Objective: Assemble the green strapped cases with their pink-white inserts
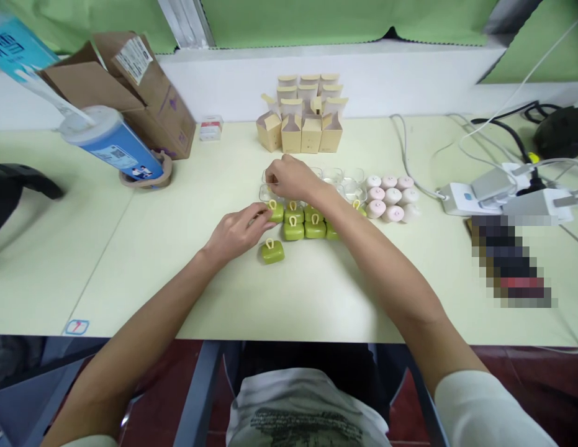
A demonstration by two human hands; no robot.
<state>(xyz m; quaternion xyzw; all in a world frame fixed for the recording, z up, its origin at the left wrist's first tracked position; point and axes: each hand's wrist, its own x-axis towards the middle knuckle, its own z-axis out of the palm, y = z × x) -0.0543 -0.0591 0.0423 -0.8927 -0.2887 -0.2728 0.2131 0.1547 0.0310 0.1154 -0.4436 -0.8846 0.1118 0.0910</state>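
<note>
My left hand [239,231] has its thumb and fingers closed at the left side of a small glossy green case [275,213] with a pale loop on top. A separate green case [272,252] sits just in front of it. More green cases [315,228] stand in rows to the right, partly hidden by my right forearm. My right hand [291,179] reaches across over the near-left clear plastic cups [333,176], fingers curled downward. What its fingertips hold, if anything, is hidden. Small white and pink rounded pieces [392,197] stand grouped right of the cups.
Several small open cardboard boxes [302,135] stand by the wall. To the left are a blue canister [123,152], a brown carton [162,112] and a small white box [211,128]. A power strip [470,197] with cables and a pixelated object [510,261] lie right.
</note>
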